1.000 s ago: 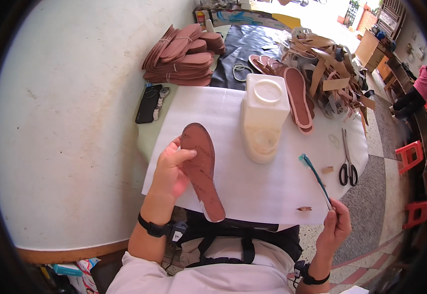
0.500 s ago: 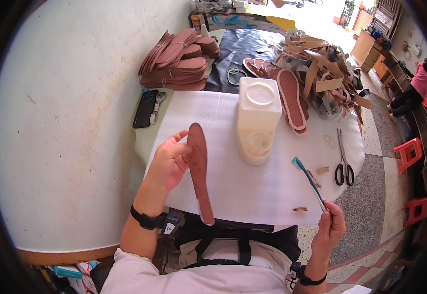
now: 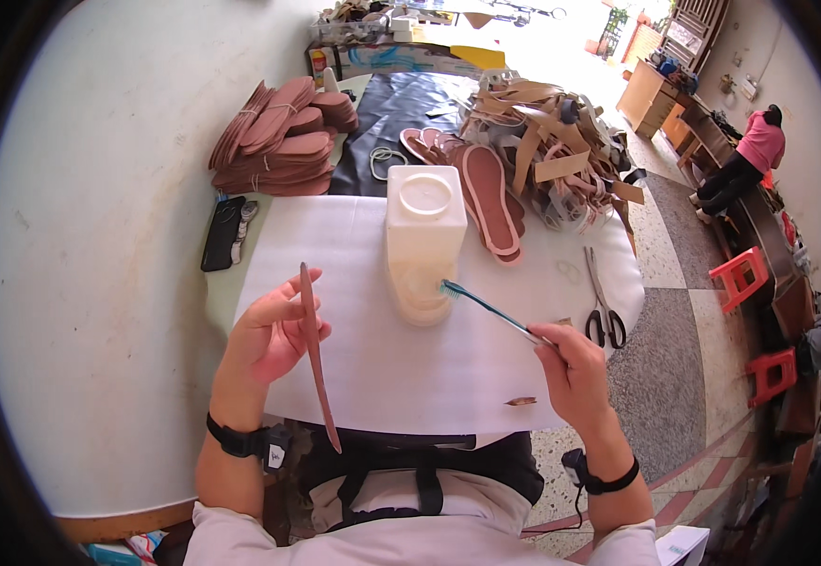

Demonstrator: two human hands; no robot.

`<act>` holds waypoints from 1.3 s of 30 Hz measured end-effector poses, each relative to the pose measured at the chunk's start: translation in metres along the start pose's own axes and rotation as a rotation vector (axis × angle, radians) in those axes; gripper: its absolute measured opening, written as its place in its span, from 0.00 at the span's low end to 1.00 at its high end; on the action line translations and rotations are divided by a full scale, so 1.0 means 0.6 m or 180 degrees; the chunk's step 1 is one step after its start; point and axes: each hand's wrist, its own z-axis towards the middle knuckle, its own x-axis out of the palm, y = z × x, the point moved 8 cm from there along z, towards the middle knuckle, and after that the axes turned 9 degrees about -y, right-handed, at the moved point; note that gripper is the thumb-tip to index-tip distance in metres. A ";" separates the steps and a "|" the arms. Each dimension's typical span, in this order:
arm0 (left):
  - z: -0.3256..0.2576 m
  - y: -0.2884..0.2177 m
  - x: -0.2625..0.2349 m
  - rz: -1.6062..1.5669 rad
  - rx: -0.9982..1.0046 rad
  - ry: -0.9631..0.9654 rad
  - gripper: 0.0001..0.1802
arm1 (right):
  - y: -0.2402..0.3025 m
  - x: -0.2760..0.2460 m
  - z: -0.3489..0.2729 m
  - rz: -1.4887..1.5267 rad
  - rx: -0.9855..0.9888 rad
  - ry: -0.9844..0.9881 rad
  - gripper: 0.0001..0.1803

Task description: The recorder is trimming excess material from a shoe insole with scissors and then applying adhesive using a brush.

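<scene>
My left hand point(image 3: 276, 332) is closed on a reddish-brown shoe insole point(image 3: 313, 358), which is turned edge-on. A teal toothbrush point(image 3: 491, 309) is pinched near the end of its handle by my right hand point(image 3: 575, 368). Its bristles are over the low round opening of a white plastic dispenser point(image 3: 424, 241), at the dispenser's near right side. Whether they touch anything inside, I cannot tell. The dispenser stands upright on the white-covered table point(image 3: 410, 387).
Bundled insoles point(image 3: 278, 141) are stacked at the back left, near a phone point(image 3: 224, 233) and a wristwatch point(image 3: 245, 231). Edged insoles point(image 3: 490, 203) and a heap of tan straps point(image 3: 561, 156) lie at the back right. Black-handled scissors point(image 3: 605, 311) rest at the right edge. Another person point(image 3: 754, 156) stands far right.
My right hand has raised the toothbrush and swung it left to the dispenser's opening. The insole in my left hand has turned from its broad face to edge-on. The whole view has shifted.
</scene>
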 end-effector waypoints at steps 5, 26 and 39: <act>-0.002 0.004 0.000 -0.0075 -0.0024 0.0159 0.37 | -0.026 0.044 0.011 -0.0276 -0.0490 -0.0030 0.11; -0.026 0.016 0.065 -0.0593 -0.0329 0.1283 0.48 | 0.106 0.082 0.017 0.0760 0.0348 0.0589 0.13; -0.064 0.081 0.146 0.0204 -0.1006 0.1911 0.44 | 0.224 0.143 0.096 0.1869 -0.0696 0.1096 0.24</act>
